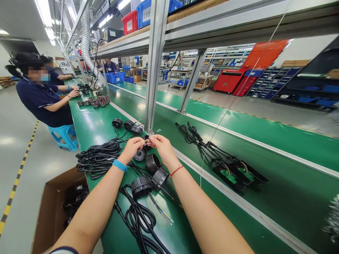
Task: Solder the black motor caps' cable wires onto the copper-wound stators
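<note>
Thin wire ends [151,138] sit pinched between the person's two hands, just above the green desk [95,120] and near an aluminium upright [155,70]. Their long axis runs roughly across the view, tilting up to the right, with the tips pointing toward the upright. The left hand [134,150], wearing a blue wristband [119,165], and the right hand [162,148], wearing a red string [176,170], both have their fingers closed on the wires, almost meeting around them. Below the hands, black ring-shaped housings [141,187] lie on the desk, and a coil of black cord [137,218] rests nearer the person. A bundle of black cords [100,155] lies to the left. Circuit boards in black trays [229,175] sit on a second green desk [291,183] to the right. Farther along, a co-worker [39,98] sits on a blue stool [63,135] beside rows of small dark parts [92,102]. A cardboard box [55,211] holding black items stands on the floor [23,165].
</note>
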Motion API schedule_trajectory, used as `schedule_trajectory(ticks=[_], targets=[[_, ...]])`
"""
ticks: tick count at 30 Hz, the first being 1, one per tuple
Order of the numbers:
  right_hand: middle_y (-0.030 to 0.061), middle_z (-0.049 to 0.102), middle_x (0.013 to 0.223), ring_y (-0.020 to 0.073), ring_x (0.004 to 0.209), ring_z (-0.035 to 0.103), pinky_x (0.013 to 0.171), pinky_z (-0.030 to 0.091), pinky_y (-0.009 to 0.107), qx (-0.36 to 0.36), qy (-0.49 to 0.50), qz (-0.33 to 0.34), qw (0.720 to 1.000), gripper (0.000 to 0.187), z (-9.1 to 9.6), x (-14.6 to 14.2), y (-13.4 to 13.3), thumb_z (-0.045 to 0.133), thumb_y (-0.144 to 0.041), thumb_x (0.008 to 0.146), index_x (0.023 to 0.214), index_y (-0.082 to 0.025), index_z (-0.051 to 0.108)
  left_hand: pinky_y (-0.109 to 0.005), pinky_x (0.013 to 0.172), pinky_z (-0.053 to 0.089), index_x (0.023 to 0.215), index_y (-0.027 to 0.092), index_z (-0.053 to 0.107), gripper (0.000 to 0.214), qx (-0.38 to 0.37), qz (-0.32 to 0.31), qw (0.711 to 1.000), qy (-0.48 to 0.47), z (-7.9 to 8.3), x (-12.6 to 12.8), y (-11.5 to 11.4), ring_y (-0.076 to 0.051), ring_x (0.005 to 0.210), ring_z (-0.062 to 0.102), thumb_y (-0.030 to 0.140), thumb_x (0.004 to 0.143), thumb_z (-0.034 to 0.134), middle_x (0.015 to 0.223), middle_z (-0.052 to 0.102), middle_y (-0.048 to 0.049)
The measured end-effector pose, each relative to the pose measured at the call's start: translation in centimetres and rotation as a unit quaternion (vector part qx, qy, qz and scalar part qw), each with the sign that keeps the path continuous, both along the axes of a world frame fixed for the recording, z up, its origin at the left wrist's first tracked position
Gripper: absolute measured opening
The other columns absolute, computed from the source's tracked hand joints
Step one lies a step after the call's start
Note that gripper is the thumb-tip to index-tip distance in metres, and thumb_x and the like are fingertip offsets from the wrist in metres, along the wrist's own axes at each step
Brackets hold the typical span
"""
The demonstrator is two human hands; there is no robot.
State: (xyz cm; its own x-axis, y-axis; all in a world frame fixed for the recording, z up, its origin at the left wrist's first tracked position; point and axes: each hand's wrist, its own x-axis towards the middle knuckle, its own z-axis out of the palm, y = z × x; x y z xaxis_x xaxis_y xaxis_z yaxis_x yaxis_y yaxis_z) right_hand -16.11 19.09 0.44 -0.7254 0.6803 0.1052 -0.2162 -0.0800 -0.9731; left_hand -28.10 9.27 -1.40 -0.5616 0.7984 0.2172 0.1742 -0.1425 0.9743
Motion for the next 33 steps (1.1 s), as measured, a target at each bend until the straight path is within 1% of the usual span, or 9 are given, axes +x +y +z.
schedule_trajectory(ticks=[8,14,16,21,23,27,30,33], targets=[[0.0025,0.072,0.075,0.0182,0.074,0.067,0.076,0.053,0.035,0.022,0.0,0.008,1.0,0.03,-0.17,0.06,0.09,0.076,-0.048,0.068,0.078,-0.02,0.069,-0.026,0.058,0.033,0.059,0.016,0.059,0.022,-0.007,0.004,1.0,0.005,-0.1,-0.03,-0.08,-0.011,0.055,0.043,0.035,0.07,0.062,0.053,0.052,0.0023],[0.0023,0.071,0.074,0.018,0.071,0.066,0.076,0.053,0.036,0.047,-0.006,0.009,0.999,0.03,-0.05,0.02,-0.06,0.073,-0.047,0.068,0.079,-0.02,0.068,-0.026,0.057,0.033,0.056,0.016,0.057,0.024,-0.012,0.007,1.0,0.011,0.2,0.14,-0.2,-0.011,0.055,0.043,0.036,0.069,0.061,0.052,0.051,0.002],[0.0019,0.07,0.073,0.0181,0.07,0.065,0.075,0.052,0.036,0.065,-0.009,0.002,0.998,0.027,0.0,-0.01,-0.09,0.071,-0.046,0.069,0.076,-0.02,0.068,-0.025,0.056,0.033,0.056,0.017,0.057,0.024,-0.014,0.008,1.0,0.013,0.41,0.28,-0.23,-0.011,0.054,0.043,0.037,0.069,0.06,0.052,0.05,0.002],[0.0,0.066,0.069,0.0175,0.069,0.06,0.072,0.047,0.034,0.123,-0.024,-0.048,0.991,0.015,0.18,0.12,-0.18,0.068,-0.037,0.073,0.07,-0.021,0.067,-0.025,0.056,0.035,0.058,0.017,0.058,0.022,-0.017,0.001,1.0,0.025,0.65,0.58,-0.15,-0.011,0.055,0.043,0.037,0.066,0.062,0.053,0.05,0.0025],[-0.0002,0.066,0.068,0.0175,0.068,0.06,0.071,0.046,0.033,0.13,-0.028,-0.045,0.99,0.015,0.28,0.19,-0.26,0.066,-0.036,0.074,0.069,-0.022,0.067,-0.025,0.056,0.036,0.06,0.017,0.058,0.022,-0.015,-0.001,0.999,0.028,0.61,0.59,-0.1,-0.011,0.055,0.043,0.037,0.067,0.063,0.054,0.05,0.0027],[0.0005,0.069,0.071,0.0165,0.063,0.061,0.067,0.048,0.032,0.108,-0.034,-0.015,0.993,0.015,0.29,0.14,-0.32,0.068,-0.036,0.072,0.072,-0.021,0.071,-0.025,0.057,0.038,0.061,0.017,0.056,0.022,-0.008,0.006,1.0,0.029,0.44,0.49,-0.07,-0.011,0.056,0.044,0.037,0.069,0.062,0.055,0.05,0.0029],[0.0015,0.071,0.074,0.0154,0.063,0.062,0.068,0.05,0.031,0.063,-0.027,-0.011,0.998,0.02,-0.05,-0.06,-0.11,0.071,-0.038,0.068,0.076,-0.02,0.072,-0.025,0.059,0.039,0.062,0.017,0.056,0.025,-0.001,0.009,1.0,0.025,0.32,0.47,-0.05,-0.011,0.057,0.045,0.039,0.071,0.063,0.056,0.051,0.0029],[0.0028,0.073,0.08,0.0143,0.066,0.065,0.071,0.052,0.031,0.006,-0.012,-0.02,1.0,0.025,-0.58,-0.17,0.31,0.071,-0.043,0.068,0.078,-0.02,0.069,-0.025,0.061,0.04,0.065,0.017,0.056,0.026,0.008,0.017,1.0,0.02,0.19,0.42,-0.01,-0.011,0.058,0.046,0.04,0.075,0.062,0.059,0.052,0.0026]])
